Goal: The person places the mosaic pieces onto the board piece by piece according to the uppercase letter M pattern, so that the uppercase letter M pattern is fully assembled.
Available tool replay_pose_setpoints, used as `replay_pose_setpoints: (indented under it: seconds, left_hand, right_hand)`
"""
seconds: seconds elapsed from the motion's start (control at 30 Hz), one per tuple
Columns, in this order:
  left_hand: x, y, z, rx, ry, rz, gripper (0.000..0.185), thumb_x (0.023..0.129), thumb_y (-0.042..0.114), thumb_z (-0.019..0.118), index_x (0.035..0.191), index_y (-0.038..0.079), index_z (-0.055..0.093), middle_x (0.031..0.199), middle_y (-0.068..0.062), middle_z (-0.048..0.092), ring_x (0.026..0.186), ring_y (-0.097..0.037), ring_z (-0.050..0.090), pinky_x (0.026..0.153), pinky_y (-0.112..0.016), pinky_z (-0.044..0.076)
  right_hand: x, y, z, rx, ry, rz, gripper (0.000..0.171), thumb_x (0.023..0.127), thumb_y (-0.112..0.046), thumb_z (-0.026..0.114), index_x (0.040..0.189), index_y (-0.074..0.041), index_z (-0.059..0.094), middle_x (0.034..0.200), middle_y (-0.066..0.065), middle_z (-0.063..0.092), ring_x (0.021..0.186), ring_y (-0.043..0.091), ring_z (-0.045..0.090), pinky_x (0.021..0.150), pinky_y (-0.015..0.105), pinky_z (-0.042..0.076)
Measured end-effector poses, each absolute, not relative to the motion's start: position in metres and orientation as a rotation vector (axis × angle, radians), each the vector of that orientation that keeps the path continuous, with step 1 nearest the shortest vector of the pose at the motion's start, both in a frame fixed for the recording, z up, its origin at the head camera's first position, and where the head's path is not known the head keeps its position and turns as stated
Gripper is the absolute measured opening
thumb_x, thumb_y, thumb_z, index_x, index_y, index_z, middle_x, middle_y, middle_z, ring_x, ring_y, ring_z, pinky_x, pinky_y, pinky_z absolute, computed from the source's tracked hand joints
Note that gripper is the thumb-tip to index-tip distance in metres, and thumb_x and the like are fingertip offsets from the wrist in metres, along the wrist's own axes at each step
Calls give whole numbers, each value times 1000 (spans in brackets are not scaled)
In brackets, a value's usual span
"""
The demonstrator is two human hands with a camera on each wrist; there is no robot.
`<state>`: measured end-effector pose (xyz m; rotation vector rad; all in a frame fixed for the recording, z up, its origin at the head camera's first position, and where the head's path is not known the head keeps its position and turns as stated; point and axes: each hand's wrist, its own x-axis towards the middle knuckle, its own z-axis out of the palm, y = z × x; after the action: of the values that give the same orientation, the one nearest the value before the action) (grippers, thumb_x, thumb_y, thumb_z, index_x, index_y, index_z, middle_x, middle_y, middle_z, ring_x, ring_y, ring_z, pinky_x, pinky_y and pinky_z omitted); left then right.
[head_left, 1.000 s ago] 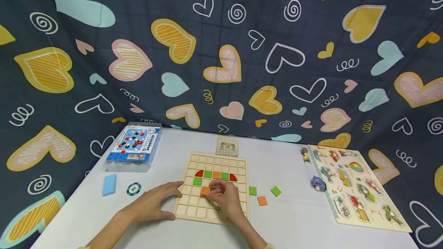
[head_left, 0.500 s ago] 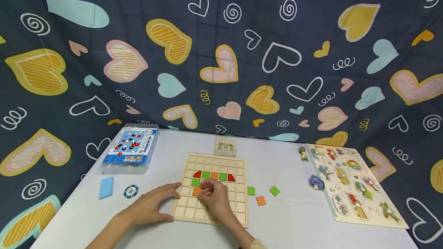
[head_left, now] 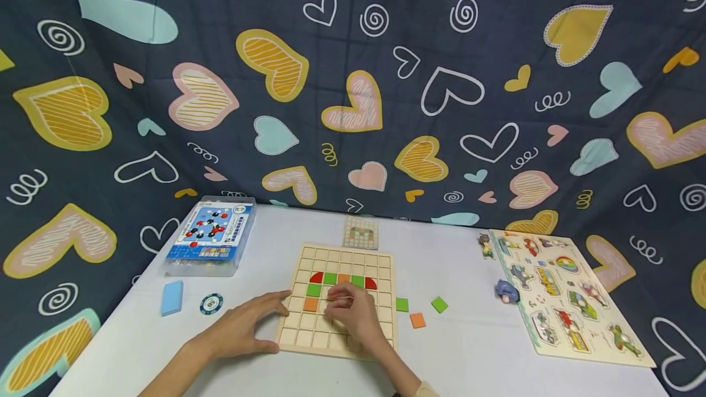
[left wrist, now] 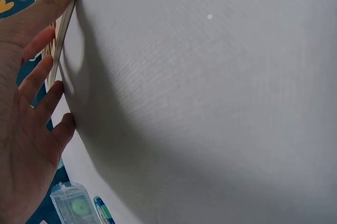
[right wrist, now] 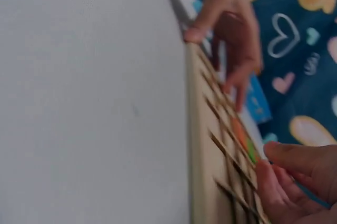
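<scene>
A wooden grid board (head_left: 304,337) lies on the white table. My left hand (head_left: 239,326) touches its left edge with the fingertips, the thumb at the near corner. Over the middle of the board hovers my right hand (head_left: 357,316), fingers loosely bent, with nothing visible between them. An orange square tile (head_left: 311,304) sits in a cell left of that hand, below a green tile (head_left: 313,290). Farther up, a row runs from a red quarter-round tile (head_left: 316,277) through green and orange squares to another red tile (head_left: 371,283). The right hand hides some cells.
Loose green tiles (head_left: 439,304) and an orange tile (head_left: 418,320) lie right of the board. Behind it is a pattern card (head_left: 361,233). A boxed molecule set (head_left: 209,234), blue block (head_left: 172,298) and chip (head_left: 211,304) lie left; a picture puzzle (head_left: 573,299) and figurines (head_left: 506,291) lie right.
My right hand carried the orange tile left into the cell below the green one, let go of it and drew back slightly right. The left hand stays at the board's edge.
</scene>
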<state>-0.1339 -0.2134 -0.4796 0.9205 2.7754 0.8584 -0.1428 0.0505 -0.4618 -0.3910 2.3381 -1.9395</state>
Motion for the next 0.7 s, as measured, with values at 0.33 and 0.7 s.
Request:
replay_pose_setpoints:
  seconds: [0.33, 0.7]
  left_hand:
    - [-139, -211, -474, 909, 2770, 822, 48, 72, 47, 78, 111, 27, 59, 147, -4, 43, 132, -36, 41, 94, -62, 43]
    - [-134, -212, -479, 848, 2741, 862, 49, 71, 49, 78, 111, 29, 58, 148, -3, 42, 133, -38, 39, 93, -67, 40]
  right_hand:
    - [-135, 180, -467, -21, 2485, -1902, 33, 78, 6, 73, 109, 7, 63, 107, 21, 66, 85, 19, 68, 71, 27, 57]
    - [-139, 257, -484, 46, 2962, -1347, 52, 69, -11, 85, 114, -1, 62, 105, 10, 68, 81, 14, 62, 65, 20, 53]
